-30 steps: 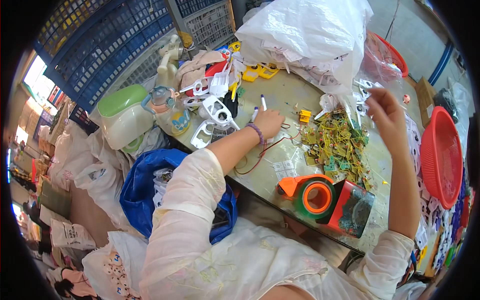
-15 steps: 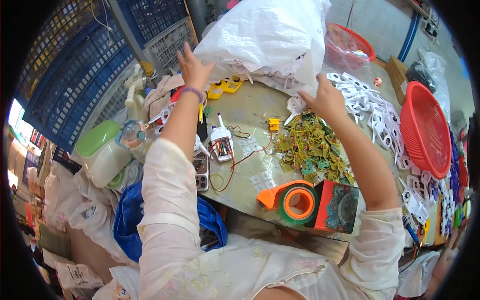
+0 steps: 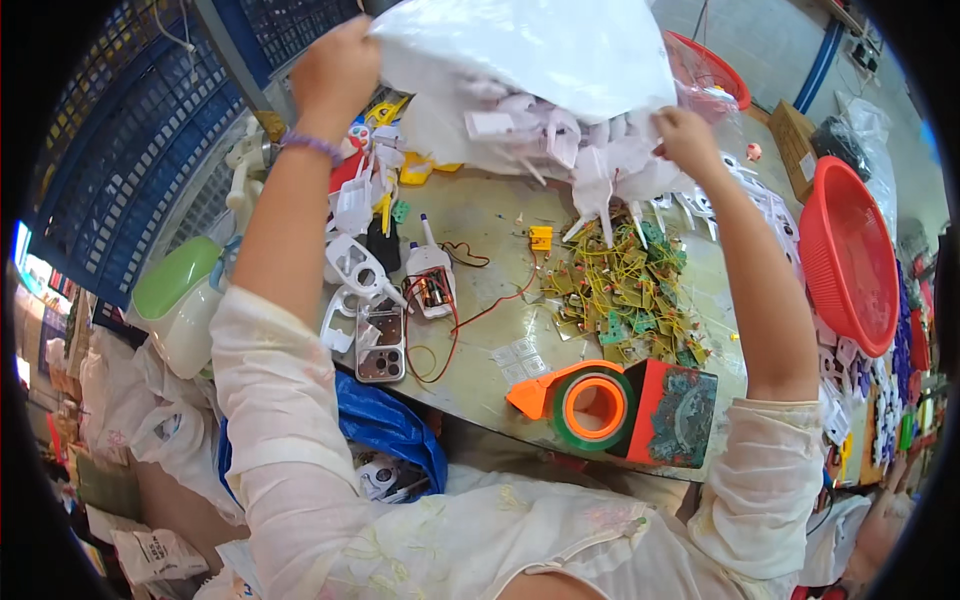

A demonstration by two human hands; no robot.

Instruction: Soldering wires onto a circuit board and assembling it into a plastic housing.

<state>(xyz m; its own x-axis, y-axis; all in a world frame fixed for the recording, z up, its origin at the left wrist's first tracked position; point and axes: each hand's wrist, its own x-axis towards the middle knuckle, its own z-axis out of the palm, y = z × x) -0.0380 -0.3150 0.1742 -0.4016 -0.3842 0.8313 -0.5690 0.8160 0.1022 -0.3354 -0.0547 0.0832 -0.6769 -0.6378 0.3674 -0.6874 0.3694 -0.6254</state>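
A large white plastic bag (image 3: 530,50) is lifted at the far side of the table, its mouth facing me. My left hand (image 3: 338,78) is closed on the bag's left edge, and my right hand (image 3: 688,143) pinches the right edge of its mouth. White plastic parts (image 3: 560,138) show in the opening, some hanging out over the tabletop. Just below them lies a heap of small green circuit boards with yellow wires (image 3: 620,290). Left of the heap are a small yellow part (image 3: 540,238) and a white device with batteries and red wires (image 3: 431,280).
An orange tape dispenser (image 3: 592,402) stands at the table's near edge. A phone (image 3: 381,348) and loose white frames (image 3: 352,262) lie at left, above a blue bag (image 3: 390,420). Red baskets (image 3: 850,255) stand at right. Blue crates (image 3: 130,170) are stacked at far left.
Both hands, spread open before, have closed on the bag's edges. My left hand moved left and up, my right hand slightly up. The bag's mouth has lifted and more white parts show.
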